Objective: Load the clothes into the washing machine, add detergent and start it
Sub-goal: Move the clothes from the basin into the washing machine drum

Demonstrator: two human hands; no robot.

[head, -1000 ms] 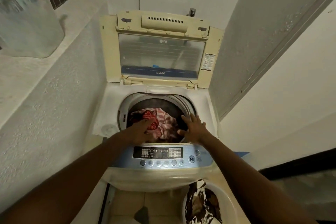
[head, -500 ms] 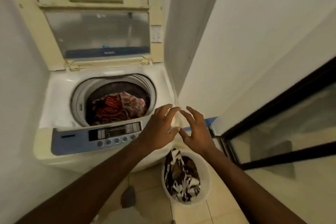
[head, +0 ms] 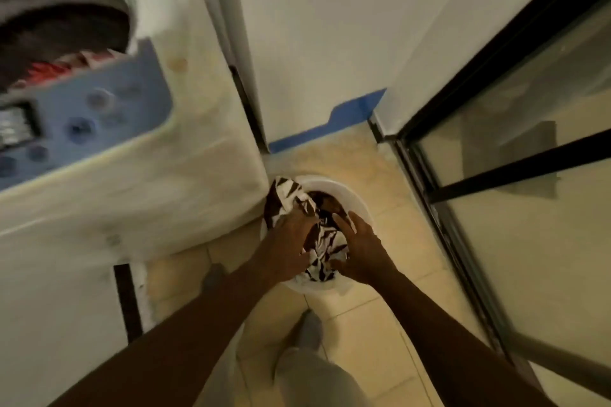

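Observation:
A white bucket [head: 353, 195] stands on the tiled floor beside the washing machine [head: 158, 195]. It holds a brown-and-white patterned garment [head: 297, 198]. My left hand [head: 287, 241] lies on the left side of the garment, fingers spread and pressing into the cloth. My right hand [head: 360, 248] reaches into the bucket from the right, fingers curled at the garment's edge. The machine's open drum [head: 62, 20] at top left shows a red patterned cloth [head: 49, 71] inside. Its blue control panel [head: 89, 116] is blurred.
A black-framed glass door [head: 496, 155] runs along the right. A white wall with a blue skirting strip [head: 347, 119] stands behind the bucket. My leg [head: 310, 370] and a foot in a grey sock [head: 310, 327] are on the tiles below the bucket.
My view has swung down and right from the drum to the floor. Both hands have dropped from above the bucket into it and now touch the brown-and-white garment.

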